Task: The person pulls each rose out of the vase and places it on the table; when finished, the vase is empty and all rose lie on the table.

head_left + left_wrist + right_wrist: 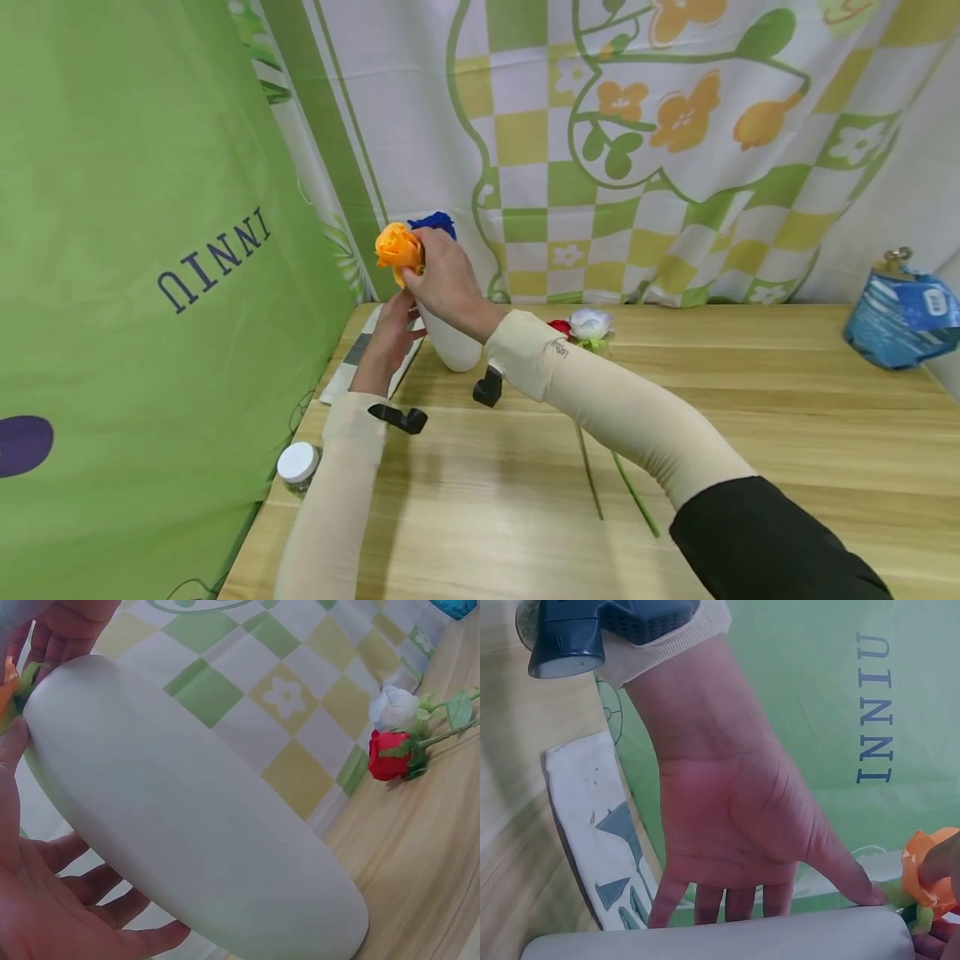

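A tall white vase (453, 343) stands near the back left of the table. My left hand (386, 343) is at its left side; in the left wrist view its spread, nearly straight fingers touch the vase wall, with the thumb by the mouth. Above the mouth, my right hand (448, 279) pinches an orange rose (397, 245) just under its bloom. The green base of that rose shows at the vase's mouth in the right wrist view, while its stem is hidden. A blue flower (435, 222) shows behind my right hand, its lower part hidden.
A red rose (390, 755) and a white rose (590, 322) lie on the table (480, 500), right of the vase. A patterned cloth (592, 817) lies left of it. A white-lidded jar (297, 462) stands at the left edge, a blue bag (896, 321) at the right.
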`<state>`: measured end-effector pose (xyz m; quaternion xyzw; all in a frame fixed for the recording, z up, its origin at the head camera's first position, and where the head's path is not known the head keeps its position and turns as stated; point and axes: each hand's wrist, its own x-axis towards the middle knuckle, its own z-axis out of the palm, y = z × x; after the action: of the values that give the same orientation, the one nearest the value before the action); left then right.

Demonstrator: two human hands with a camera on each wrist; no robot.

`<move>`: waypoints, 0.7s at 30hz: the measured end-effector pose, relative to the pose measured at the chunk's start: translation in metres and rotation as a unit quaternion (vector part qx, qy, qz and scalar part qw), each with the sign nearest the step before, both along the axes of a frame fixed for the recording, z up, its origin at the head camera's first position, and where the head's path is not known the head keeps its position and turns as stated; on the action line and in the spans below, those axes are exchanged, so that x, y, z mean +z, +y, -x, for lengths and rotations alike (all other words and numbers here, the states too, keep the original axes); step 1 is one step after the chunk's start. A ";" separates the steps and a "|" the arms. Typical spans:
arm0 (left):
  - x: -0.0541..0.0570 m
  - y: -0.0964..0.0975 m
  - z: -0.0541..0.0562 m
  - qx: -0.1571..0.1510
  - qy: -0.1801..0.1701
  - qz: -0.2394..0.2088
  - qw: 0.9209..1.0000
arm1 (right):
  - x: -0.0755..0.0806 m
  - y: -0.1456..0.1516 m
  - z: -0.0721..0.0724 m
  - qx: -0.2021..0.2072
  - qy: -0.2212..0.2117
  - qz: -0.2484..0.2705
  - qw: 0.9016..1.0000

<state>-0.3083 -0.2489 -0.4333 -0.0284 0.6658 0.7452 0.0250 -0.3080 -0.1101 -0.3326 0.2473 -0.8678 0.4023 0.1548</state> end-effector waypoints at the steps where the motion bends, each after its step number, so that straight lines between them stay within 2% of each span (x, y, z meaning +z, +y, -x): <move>1: 0.000 0.000 0.000 0.000 -0.001 0.000 1.000 | 0.000 0.000 0.000 0.002 0.002 0.002 1.000; 9: 0.000 0.000 -0.001 -0.003 -0.001 -0.004 1.000 | 0.004 0.003 0.000 0.013 0.015 0.006 1.000; 17: -0.001 0.000 -0.002 -0.011 0.006 -0.004 1.000 | 0.010 0.006 -0.001 0.022 0.033 0.032 0.999; 21: 0.007 0.000 -0.005 -0.022 0.001 -0.004 1.000 | 0.016 0.008 -0.002 0.027 0.027 0.045 0.998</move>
<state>-0.3030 -0.2487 -0.4265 -0.0131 0.6633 0.7471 0.0413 -0.3062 -0.1024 -0.3170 0.2742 -0.8372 0.4383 0.1784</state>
